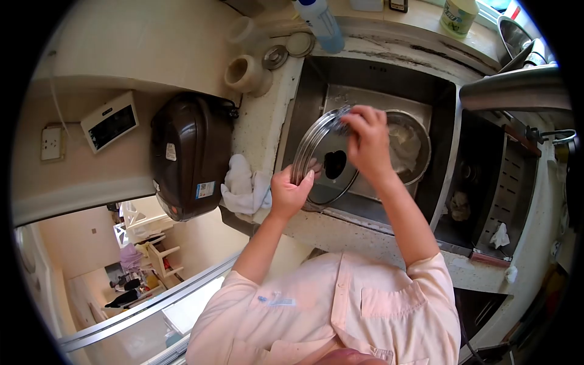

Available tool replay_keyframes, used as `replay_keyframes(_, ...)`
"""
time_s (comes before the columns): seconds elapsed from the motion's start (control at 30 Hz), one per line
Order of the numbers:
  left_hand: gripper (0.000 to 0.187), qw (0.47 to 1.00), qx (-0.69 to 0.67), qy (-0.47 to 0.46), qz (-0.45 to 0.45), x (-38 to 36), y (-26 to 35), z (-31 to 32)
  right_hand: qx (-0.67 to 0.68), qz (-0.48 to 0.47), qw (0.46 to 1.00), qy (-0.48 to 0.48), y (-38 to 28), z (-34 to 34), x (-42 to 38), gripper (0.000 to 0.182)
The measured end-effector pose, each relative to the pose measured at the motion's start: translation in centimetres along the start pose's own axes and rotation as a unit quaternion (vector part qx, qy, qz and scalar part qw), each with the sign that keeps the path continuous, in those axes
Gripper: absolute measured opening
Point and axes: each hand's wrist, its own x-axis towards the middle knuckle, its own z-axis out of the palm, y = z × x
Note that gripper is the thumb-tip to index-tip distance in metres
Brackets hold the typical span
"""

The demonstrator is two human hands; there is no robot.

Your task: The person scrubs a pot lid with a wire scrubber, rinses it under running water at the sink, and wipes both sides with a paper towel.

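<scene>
The head-worn camera looks steeply down from close above the bare left hand and bare right hand. Its wide, round view spans the grey rectangular metal sink beneath them.

The lid is glossy glass; the sink, metal.

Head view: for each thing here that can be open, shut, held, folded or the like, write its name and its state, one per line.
Glass lid: held tilted over the sink
Left hand: gripping the lid's rim
Right hand: fingers bent at the lid's upper edge; grip unclear
Metal bowl: in the sink, pale contents inside
Cooker: shut
Towel: crumpled
Jar: uncovered
Wall panel: screen dark
</scene>
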Motion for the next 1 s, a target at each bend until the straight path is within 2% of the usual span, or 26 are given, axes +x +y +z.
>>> replay_keyframes(0.03,0.015,0.999,-0.025,0.018,-0.005,0.0,0.2,0.2,-0.027,0.039,0.999,0.001,0.7,0.3,0.3,0.029)
replay_keyframes(0.13,0.018,0.993,0.114,-0.016,0.040,0.7,-1.8,-1.2,-0.018,-0.006,1.000,-0.018,-2.4,0.1,-0.3,0.027)
replay_keyframes(0.2,0.019,0.978,0.204,-0.038,-0.010,1.0,0.2,-1.5,0.031,-0.064,0.996,-0.062,-5.5,-0.1,-1.3,0.024)
replay_keyframes(0.23,0.019,0.967,0.249,-0.049,-0.034,1.1,0.9,-1.6,0.051,-0.057,0.996,-0.044,-4.9,0.2,-1.3,0.024)
replay_keyframes(0.27,0.020,0.981,0.189,-0.052,0.001,1.1,0.5,-1.6,0.071,-0.052,0.996,-0.025,-3.6,0.6,-0.9,0.023)
replay_keyframes(0.33,0.022,0.994,0.065,-0.051,0.075,0.9,-0.5,-1.7,0.061,0.065,0.996,0.015,-0.3,1.0,0.2,0.019)
replay_keyframes(0.4,0.021,0.998,0.026,-0.029,0.056,0.3,0.4,-1.8,0.029,0.174,0.984,0.009,4.3,2.0,0.0,0.017)
replay_keyframes(0.43,0.021,0.999,0.004,-0.017,0.050,0.3,0.7,-1.8,0.192,0.294,0.933,-0.080,6.8,1.8,-0.5,0.019)
replay_keyframes(0.47,0.021,0.998,0.004,-0.014,0.053,0.4,0.7,-2.0,0.345,0.398,0.833,-0.168,8.4,1.5,-0.7,0.021)
replay_keyframes(0.5,0.021,0.999,0.005,-0.010,0.053,0.3,0.6,-2.4,0.454,0.441,0.756,-0.166,7.8,0.4,-0.9,0.030)
replay_keyframes(0.6,0.023,0.997,-0.045,-0.006,0.059,0.1,0.5,-2.6,0.564,0.489,0.652,-0.134,7.5,0.1,-3.6,0.040)
replay_keyframes(0.63,0.023,0.996,-0.057,-0.010,0.060,0.0,0.2,-2.6,0.570,0.489,0.642,-0.153,7.7,0.3,-3.9,0.047)
replay_keyframes(0.77,0.022,0.997,-0.038,-0.054,0.034,-0.4,-0.2,-2.4,0.530,0.466,0.698,-0.116,9.1,1.0,-4.3,0.042)
replay_keyframes(0.87,0.018,0.999,0.042,-0.019,-0.029,0.4,0.1,-2.7,0.510,0.446,0.728,-0.108,8.6,0.2,-3.6,0.035)
replay_keyframes(0.9,0.019,0.988,0.149,-0.038,0.021,0.9,0.8,-2.7,0.505,0.429,0.739,-0.119,8.7,0.2,-3.5,0.032)
replay_keyframes(1.0,0.015,0.985,0.169,-0.037,0.016,2.1,2.5,-1.6,0.494,0.402,0.759,-0.139,7.9,-0.5,-2.6,0.027)
